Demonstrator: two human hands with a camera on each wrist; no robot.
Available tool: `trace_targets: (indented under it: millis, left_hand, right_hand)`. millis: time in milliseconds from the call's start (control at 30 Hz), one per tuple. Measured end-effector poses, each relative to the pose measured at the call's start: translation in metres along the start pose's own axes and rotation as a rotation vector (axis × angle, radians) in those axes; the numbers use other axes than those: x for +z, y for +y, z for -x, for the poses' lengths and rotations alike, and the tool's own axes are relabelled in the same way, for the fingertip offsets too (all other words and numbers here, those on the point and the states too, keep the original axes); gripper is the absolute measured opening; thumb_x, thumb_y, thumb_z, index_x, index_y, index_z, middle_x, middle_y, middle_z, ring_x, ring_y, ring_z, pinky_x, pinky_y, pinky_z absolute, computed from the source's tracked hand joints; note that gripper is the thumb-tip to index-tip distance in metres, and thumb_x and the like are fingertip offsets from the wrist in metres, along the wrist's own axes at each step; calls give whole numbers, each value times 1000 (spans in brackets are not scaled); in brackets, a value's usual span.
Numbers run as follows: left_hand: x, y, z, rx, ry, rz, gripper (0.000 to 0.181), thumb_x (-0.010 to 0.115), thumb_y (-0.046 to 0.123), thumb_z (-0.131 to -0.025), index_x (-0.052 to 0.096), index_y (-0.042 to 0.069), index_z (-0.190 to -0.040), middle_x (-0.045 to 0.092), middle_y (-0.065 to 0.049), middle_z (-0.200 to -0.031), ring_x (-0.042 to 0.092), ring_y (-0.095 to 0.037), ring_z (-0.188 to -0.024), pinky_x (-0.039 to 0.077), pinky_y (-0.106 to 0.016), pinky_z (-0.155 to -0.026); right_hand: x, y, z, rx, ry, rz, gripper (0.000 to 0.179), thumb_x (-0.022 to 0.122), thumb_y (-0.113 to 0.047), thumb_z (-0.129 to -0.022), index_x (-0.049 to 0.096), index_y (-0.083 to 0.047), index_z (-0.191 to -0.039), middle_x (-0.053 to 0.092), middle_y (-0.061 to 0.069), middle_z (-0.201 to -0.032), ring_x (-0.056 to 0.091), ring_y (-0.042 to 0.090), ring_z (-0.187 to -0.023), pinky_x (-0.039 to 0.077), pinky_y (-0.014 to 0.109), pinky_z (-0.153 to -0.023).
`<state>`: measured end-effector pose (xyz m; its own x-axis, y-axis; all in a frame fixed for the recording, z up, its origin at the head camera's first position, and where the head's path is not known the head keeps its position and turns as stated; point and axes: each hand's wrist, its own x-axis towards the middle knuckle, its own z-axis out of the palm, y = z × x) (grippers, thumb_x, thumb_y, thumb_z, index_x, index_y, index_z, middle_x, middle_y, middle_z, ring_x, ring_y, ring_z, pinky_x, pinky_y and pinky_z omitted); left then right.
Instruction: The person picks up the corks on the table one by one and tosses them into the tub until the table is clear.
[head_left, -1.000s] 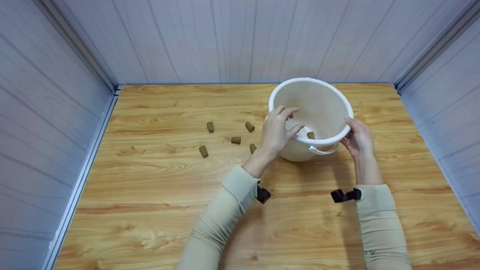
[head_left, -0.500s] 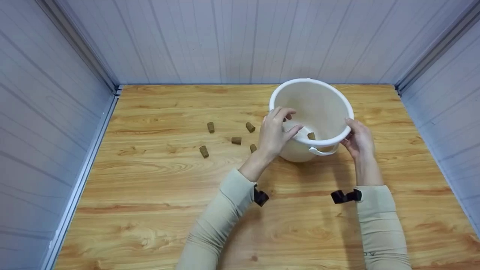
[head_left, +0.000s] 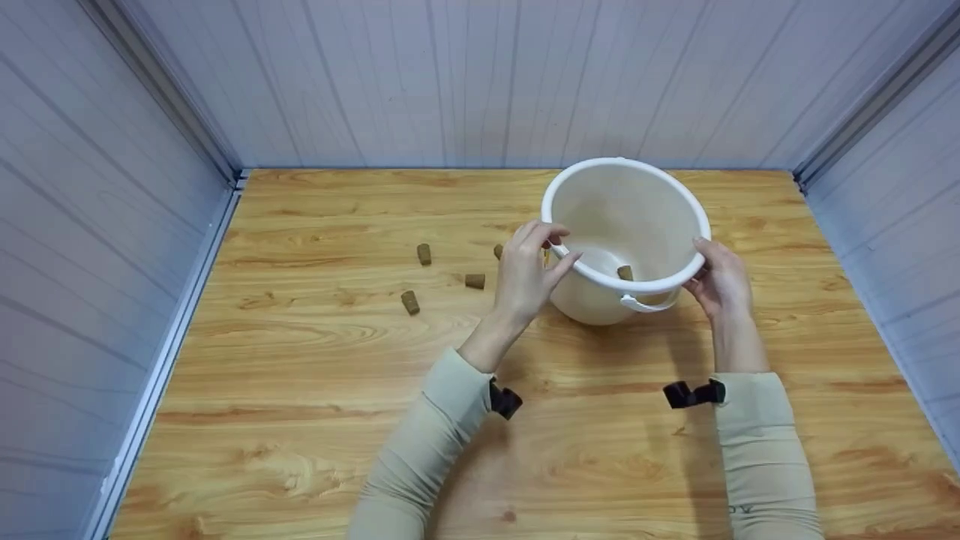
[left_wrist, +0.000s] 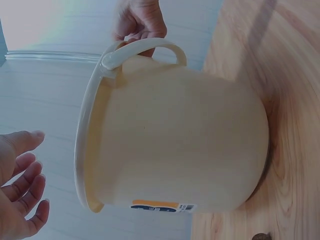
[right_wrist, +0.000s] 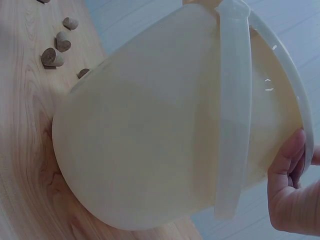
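Note:
A white bucket (head_left: 585, 296) stands at the right of the table, its wide mouth tipped toward the camera and its handle hanging at the near side. My right hand (head_left: 721, 281) grips its right rim, thumb over the edge. One brown cork (head_left: 625, 273) lies inside on the bottom. At the left rim, my left hand (head_left: 525, 270) hovers with loosely bent fingers and holds nothing; in the left wrist view those fingers (left_wrist: 31, 182) are apart from the rim. Left of the bucket lie several more corks (head_left: 475, 281), one partly behind the left hand.
The wood-patterned table (head_left: 300, 420) is bounded by pale panel walls at the back (head_left: 420, 82), left and right. Black wrist mounts (head_left: 506, 401) stick out from both sleeves. A printed label (left_wrist: 160, 206) is on the bucket's side.
My left hand has drawn back leftward from over the bucket's mouth to beside its left rim, covering part of the corks there. The right hand keeps its grip; the bucket has hardly moved.

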<state>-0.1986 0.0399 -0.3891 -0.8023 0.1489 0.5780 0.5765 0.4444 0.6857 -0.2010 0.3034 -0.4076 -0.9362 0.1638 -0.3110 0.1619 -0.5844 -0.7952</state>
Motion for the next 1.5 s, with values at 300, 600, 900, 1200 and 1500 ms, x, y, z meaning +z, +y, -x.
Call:
trace_targets:
  millis: [300, 600, 900, 1200, 1500]
  left_hand:
    - [-12, -12, 8, -25, 32, 60, 16, 69, 13, -77, 65, 2, -88, 57, -4, -85, 51, -13, -81, 44, -25, -74]
    - [-23, -27, 18, -78, 43, 43, 16, 70, 14, -76, 65, 2, -86, 57, -4, -83, 53, -14, -77, 44, -21, -70]
    - [-35, -47, 33, -140, 53, 26, 13, 69, 13, -77, 66, 2, -85, 59, -6, -80, 54, -17, -73, 47, -28, -64]
    - [-46, -69, 47, -195, 67, 11, 13, 69, 11, -76, 67, 0, -83, 57, -6, -73, 54, -18, -65, 46, -26, -60]
    - [-59, -87, 60, -296, 54, -6, 14, 69, 10, -77, 67, -2, -83, 59, -8, -72, 55, -22, -64, 46, -36, -59]
  right_hand:
    - [1, -1, 1, 5, 0, -19, 11, 56, -6, -85, 51, 2, -91, 57, 11, -72, 59, 19, -61, 50, 28, -53]
    - [0, 0, 0, 9, 2, -25, 13, 56, -6, -85, 50, 3, -93, 56, 11, -74, 58, 19, -63, 50, 28, -54]
    - [1, 0, 0, 6, 11, -9, 13, 56, -6, -85, 49, 2, -93, 57, 11, -75, 59, 20, -63, 50, 29, -54]
    - [1, 0, 1, 5, 3, -22, 12, 55, -6, -85, 49, 2, -93, 59, 12, -73, 60, 20, -63, 50, 29, -53]
    - [0, 0, 0, 0, 16, -21, 8, 55, -5, -85, 52, 2, -87, 59, 12, -72, 60, 20, -62, 50, 29, -53]
